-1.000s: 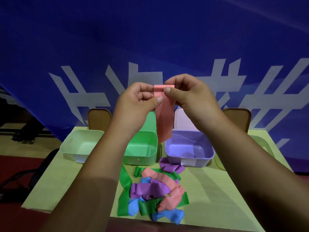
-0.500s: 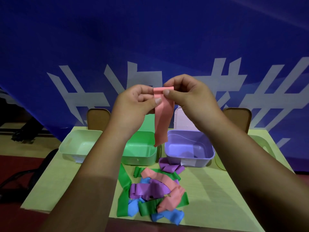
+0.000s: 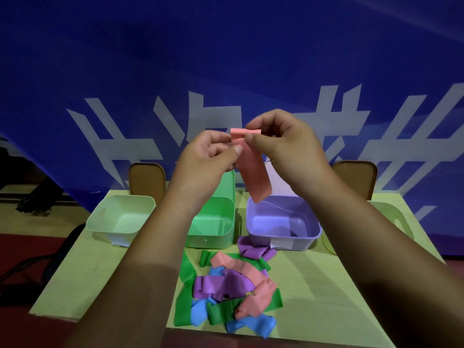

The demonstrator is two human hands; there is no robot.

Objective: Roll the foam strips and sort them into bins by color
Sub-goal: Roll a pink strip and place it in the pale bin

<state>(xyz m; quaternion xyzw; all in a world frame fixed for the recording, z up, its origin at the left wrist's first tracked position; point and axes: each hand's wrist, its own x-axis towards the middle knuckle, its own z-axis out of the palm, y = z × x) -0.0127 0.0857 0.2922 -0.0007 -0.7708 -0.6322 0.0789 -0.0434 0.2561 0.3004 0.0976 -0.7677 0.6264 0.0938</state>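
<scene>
Pink strip (image 3: 253, 172) hangs shorter, left hand (image 3: 200, 162) and right hand (image 3: 288, 144) pinching.

- The counter (image 3: 326, 285) has a pale yellow-green top.
- A pale green bin (image 3: 120, 234) stands at its far left.
- A green bin (image 3: 213, 241) stands far centre, with a purple bin (image 3: 306, 243) just to its right, a gap between them.
- A pale bin (image 3: 386, 208) at the far right is partly hidden.
- A pile of foam strips (image 3: 226, 290) in green, purple, pink and blue lies near centre.
- One purple strip (image 3: 253, 251) touches the purple bin's near wall.
</scene>
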